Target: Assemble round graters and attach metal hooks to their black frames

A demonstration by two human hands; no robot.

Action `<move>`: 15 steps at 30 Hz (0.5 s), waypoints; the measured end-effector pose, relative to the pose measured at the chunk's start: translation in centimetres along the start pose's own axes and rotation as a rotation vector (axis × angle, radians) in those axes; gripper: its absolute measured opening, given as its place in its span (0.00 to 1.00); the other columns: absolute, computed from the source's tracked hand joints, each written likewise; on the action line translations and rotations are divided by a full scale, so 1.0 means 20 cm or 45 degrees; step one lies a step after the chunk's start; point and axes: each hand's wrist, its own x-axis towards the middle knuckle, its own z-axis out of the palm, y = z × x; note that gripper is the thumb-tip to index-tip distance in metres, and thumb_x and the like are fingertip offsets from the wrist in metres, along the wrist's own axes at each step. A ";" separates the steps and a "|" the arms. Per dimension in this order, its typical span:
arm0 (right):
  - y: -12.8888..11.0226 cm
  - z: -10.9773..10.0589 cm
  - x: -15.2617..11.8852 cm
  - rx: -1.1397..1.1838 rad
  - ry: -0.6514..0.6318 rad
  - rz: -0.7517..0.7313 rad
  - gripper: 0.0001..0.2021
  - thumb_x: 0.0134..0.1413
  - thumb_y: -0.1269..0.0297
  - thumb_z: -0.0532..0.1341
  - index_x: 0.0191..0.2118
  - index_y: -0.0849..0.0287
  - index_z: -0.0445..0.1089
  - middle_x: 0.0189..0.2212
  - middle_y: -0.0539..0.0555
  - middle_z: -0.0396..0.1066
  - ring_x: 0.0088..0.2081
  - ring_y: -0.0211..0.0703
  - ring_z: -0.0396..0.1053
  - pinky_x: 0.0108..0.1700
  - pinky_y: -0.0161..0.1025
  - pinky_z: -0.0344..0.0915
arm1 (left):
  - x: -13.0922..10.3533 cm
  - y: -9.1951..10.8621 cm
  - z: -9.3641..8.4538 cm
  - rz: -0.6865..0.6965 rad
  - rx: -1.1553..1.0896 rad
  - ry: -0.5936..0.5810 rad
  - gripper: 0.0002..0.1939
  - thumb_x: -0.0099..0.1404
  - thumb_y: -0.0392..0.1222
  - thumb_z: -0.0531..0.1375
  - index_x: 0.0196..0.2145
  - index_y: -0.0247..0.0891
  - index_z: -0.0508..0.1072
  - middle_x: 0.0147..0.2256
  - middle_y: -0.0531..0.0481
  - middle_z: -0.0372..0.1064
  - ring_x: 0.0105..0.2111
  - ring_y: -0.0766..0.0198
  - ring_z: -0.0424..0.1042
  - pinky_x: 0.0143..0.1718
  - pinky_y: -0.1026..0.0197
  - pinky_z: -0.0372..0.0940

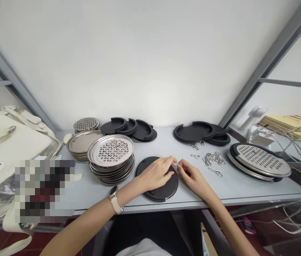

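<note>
A round black disc [163, 188] lies flat near the front edge of the table. My left hand [157, 173] rests over its upper part, the fingers bent and reaching to its right rim. Just right of the rim, my right hand [191, 175] pinches a small shiny metal piece [176, 165], and the left fingertips meet it too. Most of that piece is hidden by fingers. Several loose metal clips [213, 159] lie to the right of my right hand.
Stacked grater discs [115, 151] and metal plates [82, 144] stand left; black rings [194, 132] lie along the wall. More grater discs [262, 160] sit right, near cables and wooden pieces [291, 124]. A cream bag [14, 149] is at far left.
</note>
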 end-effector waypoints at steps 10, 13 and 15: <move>-0.01 0.01 0.01 -0.079 -0.061 -0.022 0.17 0.64 0.51 0.48 0.29 0.57 0.59 0.21 0.47 0.57 0.25 0.38 0.55 0.27 0.34 0.56 | 0.00 0.03 -0.01 -0.063 -0.091 -0.036 0.14 0.63 0.33 0.56 0.46 0.40 0.60 0.46 0.47 0.64 0.38 0.63 0.70 0.40 0.60 0.66; -0.03 0.01 0.01 -0.087 -0.093 -0.033 0.17 0.64 0.52 0.47 0.31 0.58 0.63 0.22 0.48 0.61 0.25 0.39 0.57 0.28 0.35 0.57 | 0.00 0.02 -0.01 -0.083 -0.077 -0.019 0.14 0.62 0.34 0.57 0.45 0.40 0.61 0.46 0.47 0.65 0.36 0.64 0.71 0.39 0.61 0.66; -0.03 0.00 0.01 -0.097 -0.116 -0.035 0.17 0.64 0.54 0.47 0.31 0.58 0.64 0.22 0.48 0.62 0.25 0.38 0.57 0.28 0.35 0.57 | 0.00 0.02 0.00 -0.091 -0.083 -0.013 0.15 0.62 0.34 0.58 0.45 0.40 0.60 0.45 0.48 0.66 0.35 0.64 0.71 0.39 0.61 0.66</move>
